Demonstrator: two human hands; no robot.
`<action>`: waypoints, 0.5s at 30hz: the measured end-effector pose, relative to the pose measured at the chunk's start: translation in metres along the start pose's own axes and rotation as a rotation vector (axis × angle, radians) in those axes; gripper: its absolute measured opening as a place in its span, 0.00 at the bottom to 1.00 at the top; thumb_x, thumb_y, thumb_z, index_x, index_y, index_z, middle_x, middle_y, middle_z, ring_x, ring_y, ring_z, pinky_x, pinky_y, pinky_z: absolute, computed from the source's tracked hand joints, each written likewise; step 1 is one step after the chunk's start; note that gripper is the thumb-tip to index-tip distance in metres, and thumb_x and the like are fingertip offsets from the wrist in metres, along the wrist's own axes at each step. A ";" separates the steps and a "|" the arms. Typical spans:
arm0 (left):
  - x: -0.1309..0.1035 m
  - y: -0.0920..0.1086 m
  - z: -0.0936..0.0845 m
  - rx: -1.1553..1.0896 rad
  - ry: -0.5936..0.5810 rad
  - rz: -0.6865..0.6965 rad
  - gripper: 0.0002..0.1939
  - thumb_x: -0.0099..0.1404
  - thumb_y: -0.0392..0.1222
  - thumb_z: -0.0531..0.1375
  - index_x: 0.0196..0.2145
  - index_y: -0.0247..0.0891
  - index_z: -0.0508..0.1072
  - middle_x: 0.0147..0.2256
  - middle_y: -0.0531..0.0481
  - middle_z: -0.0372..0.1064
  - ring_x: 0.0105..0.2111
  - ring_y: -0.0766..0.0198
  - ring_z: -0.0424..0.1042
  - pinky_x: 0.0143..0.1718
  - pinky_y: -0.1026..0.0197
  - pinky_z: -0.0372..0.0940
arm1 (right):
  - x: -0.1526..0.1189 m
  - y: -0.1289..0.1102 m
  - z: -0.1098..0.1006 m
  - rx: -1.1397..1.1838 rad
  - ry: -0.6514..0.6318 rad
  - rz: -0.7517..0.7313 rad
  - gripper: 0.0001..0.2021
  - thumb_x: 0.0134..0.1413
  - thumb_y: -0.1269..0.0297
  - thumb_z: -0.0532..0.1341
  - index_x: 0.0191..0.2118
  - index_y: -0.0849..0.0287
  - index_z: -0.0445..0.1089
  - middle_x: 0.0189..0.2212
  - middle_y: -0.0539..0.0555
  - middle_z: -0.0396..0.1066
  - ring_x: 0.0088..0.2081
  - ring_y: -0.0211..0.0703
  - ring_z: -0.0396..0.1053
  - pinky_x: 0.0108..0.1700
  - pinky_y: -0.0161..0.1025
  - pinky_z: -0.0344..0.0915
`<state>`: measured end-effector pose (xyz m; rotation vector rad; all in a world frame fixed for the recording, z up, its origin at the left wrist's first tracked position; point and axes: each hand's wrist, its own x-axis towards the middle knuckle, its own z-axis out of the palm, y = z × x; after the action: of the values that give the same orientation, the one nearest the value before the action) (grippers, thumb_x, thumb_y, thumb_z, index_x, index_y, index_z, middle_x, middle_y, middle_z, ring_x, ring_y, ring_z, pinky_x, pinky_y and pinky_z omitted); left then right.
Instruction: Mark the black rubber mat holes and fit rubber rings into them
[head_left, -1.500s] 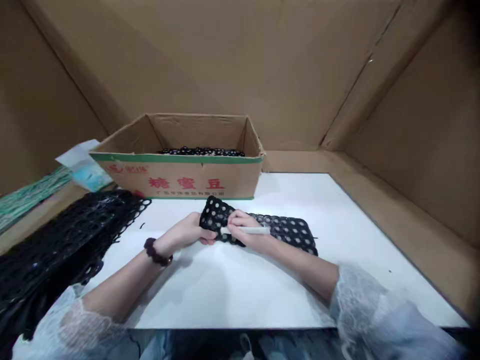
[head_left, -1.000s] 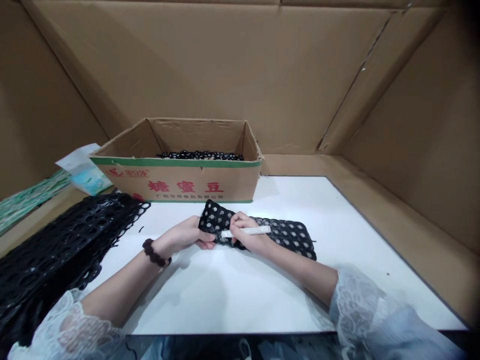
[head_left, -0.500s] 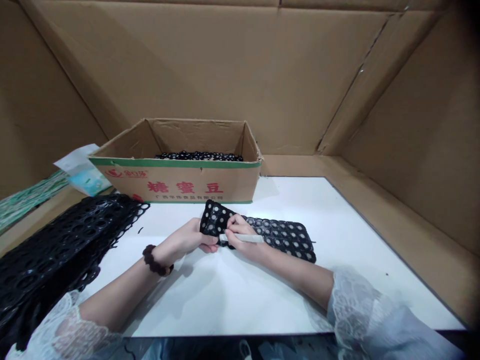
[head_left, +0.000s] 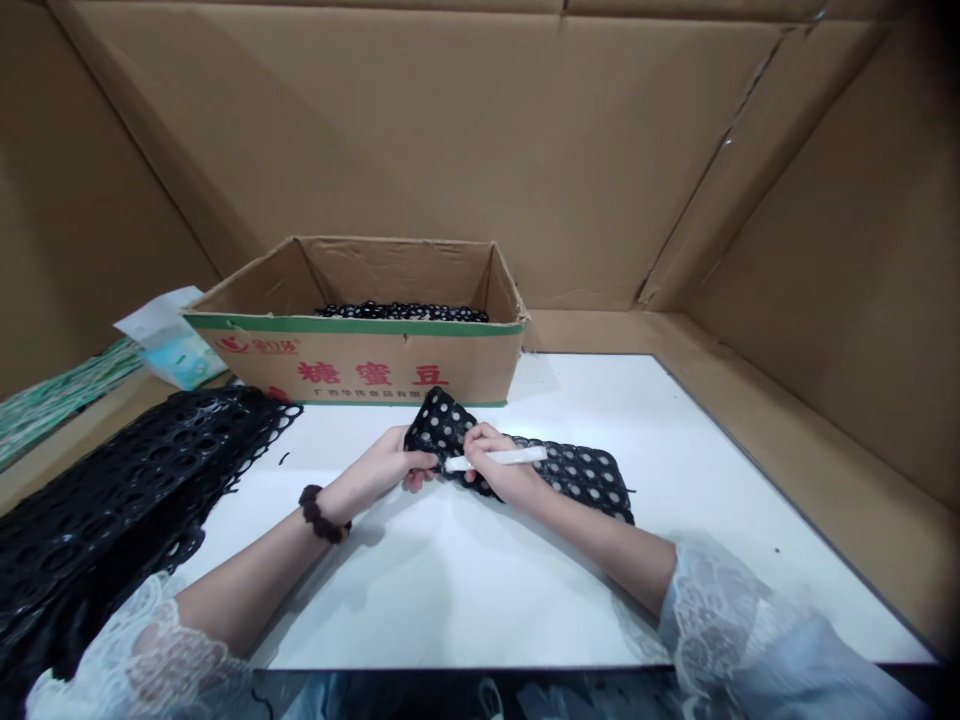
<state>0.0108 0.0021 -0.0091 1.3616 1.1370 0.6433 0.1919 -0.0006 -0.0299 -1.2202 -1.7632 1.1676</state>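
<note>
A black strip (head_left: 590, 474) dotted with rows of pale round spots lies on the white table (head_left: 420, 590), its left end lifted and tilted up. My left hand (head_left: 388, 462) pinches the lower corner of that raised end, thumb in front. In my right hand (head_left: 495, 462) is a slim white pen-shaped tool (head_left: 517, 456), its left end against the strip close to my left thumb. My fingers and the strip hide the tool's very tip.
Behind my hands stands an open cardboard box (head_left: 352, 365) with similar black spotted pieces inside. To the left lies a pile of black sheets with round holes (head_left: 112, 500). Beyond it are a tissue pack (head_left: 176, 350) and green-white strands (head_left: 67, 390). Cardboard walls (head_left: 420, 150) enclose the table.
The strip's left end has tilted up further. My right hand and the white tool have shifted slightly right and up, and the tool is angled more. My left hand still holds the strip.
</note>
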 end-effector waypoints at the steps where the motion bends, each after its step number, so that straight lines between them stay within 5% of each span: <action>1: -0.002 0.002 0.002 0.011 0.017 0.012 0.07 0.50 0.37 0.59 0.20 0.33 0.65 0.15 0.54 0.63 0.16 0.70 0.61 0.18 0.67 0.55 | 0.000 0.000 0.000 -0.017 -0.006 -0.011 0.18 0.54 0.69 0.51 0.15 0.61 0.64 0.34 0.51 0.60 0.34 0.35 0.62 0.41 0.34 0.58; 9: -0.013 0.007 0.013 0.132 0.062 0.021 0.06 0.52 0.39 0.59 0.24 0.33 0.67 0.17 0.53 0.65 0.18 0.68 0.63 0.21 0.66 0.59 | -0.002 0.015 0.012 -0.209 0.020 -0.253 0.15 0.56 0.66 0.51 0.19 0.59 0.59 0.34 0.53 0.57 0.39 0.38 0.61 0.46 0.37 0.58; 15: -0.007 0.004 -0.001 0.097 -0.065 -0.005 0.08 0.53 0.40 0.59 0.25 0.31 0.68 0.22 0.49 0.68 0.19 0.69 0.65 0.23 0.65 0.60 | -0.001 0.013 0.008 -0.147 0.038 -0.214 0.16 0.55 0.65 0.52 0.18 0.59 0.61 0.32 0.51 0.58 0.36 0.37 0.63 0.44 0.36 0.59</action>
<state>0.0086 -0.0026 -0.0032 1.4511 1.1310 0.5425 0.1894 -0.0017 -0.0448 -1.0964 -1.9254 0.9002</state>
